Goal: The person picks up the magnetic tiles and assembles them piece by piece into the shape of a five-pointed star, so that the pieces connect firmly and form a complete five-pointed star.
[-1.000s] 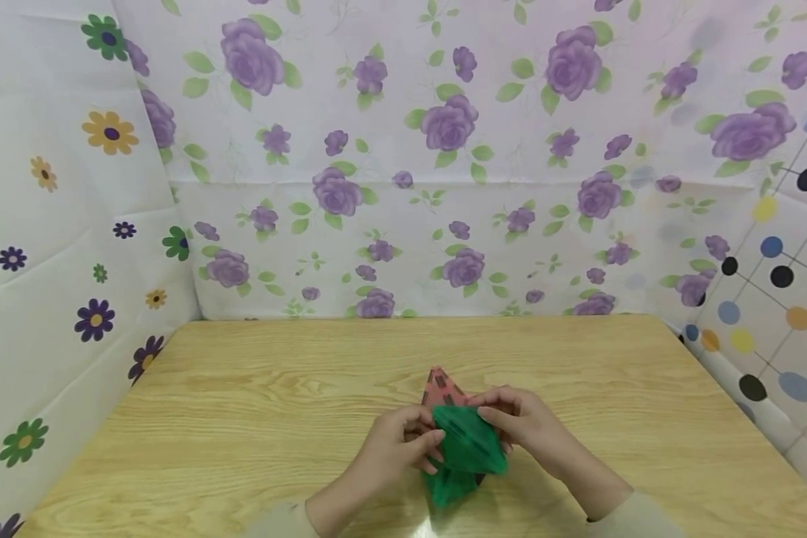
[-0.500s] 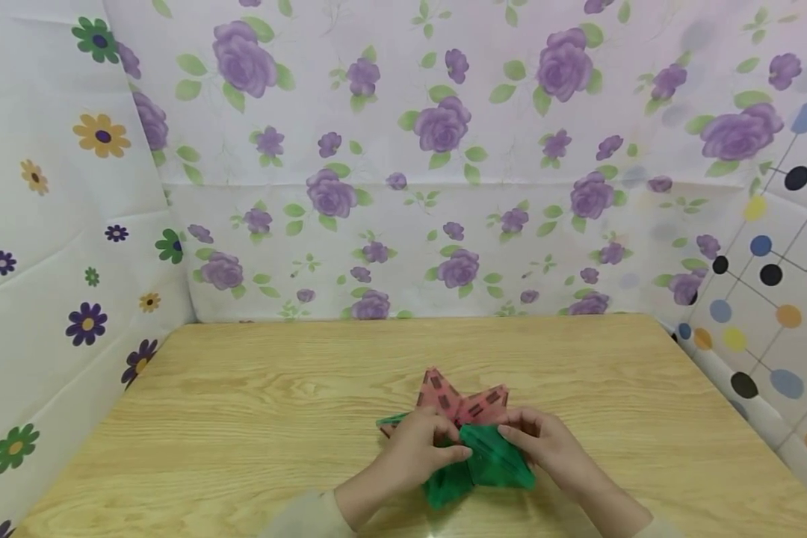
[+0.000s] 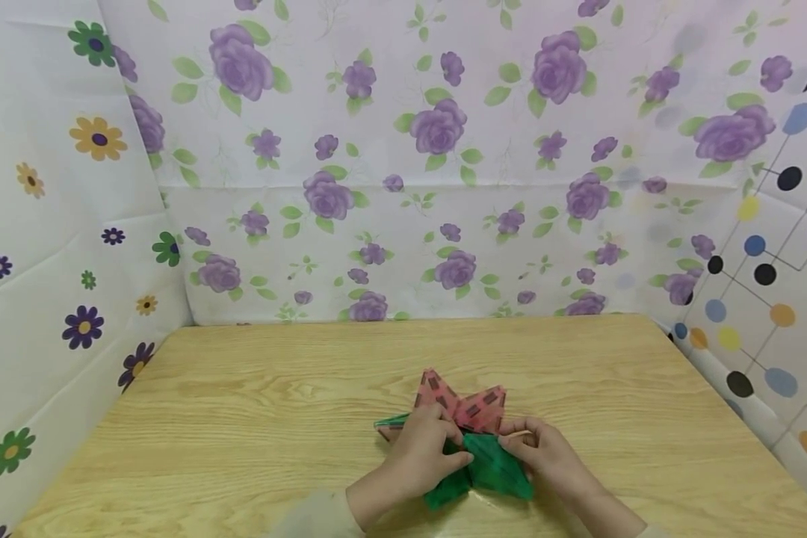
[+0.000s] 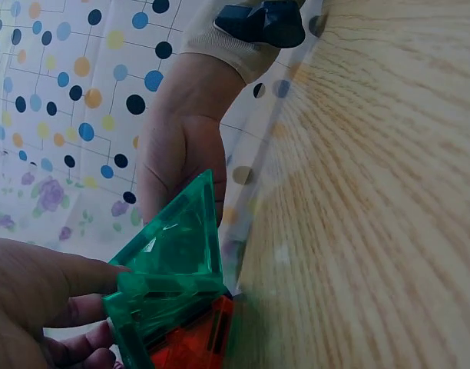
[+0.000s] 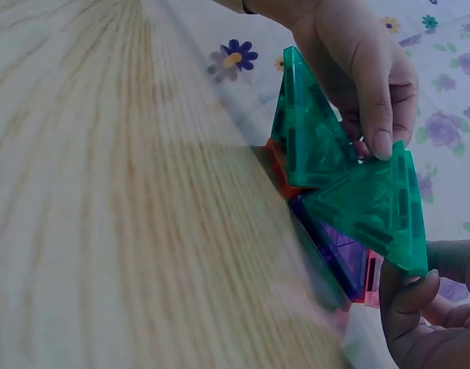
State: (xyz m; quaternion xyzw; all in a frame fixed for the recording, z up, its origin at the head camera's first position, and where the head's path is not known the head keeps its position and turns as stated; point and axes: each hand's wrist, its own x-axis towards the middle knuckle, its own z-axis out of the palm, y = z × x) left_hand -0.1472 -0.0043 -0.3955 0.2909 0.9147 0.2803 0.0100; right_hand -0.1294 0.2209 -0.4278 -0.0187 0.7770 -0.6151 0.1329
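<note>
Translucent triangular magnetic tiles form a star-shaped build near the table's front. Two pink-red points, including a magnetic tile (image 3: pixel 436 387), stick out at the back. Green triangular magnetic tiles (image 3: pixel 501 467) make the front points, and a purple magnetic tile (image 5: pixel 332 240) shows low in the right wrist view. My left hand (image 3: pixel 425 452) reaches over the build's left side and pinches the inner corner of the front-right green tile, thumb on top. From the right, my right hand (image 3: pixel 546 456) pinches that tile's outer edge between thumb and fingers. The left hand hides the build's middle left.
The wood-grain table (image 3: pixel 276 396) stretches out behind and on both sides of the build. A rose-patterned cloth (image 3: pixel 376 246) hangs along its back edge. Patterned cloths also hang at the left, with flowers, and at the right, with dots.
The front-right green tile has been lowered, swinging down and right toward the front. Pink points at the back and a left point have come into view. Both hands have shifted a little right.
</note>
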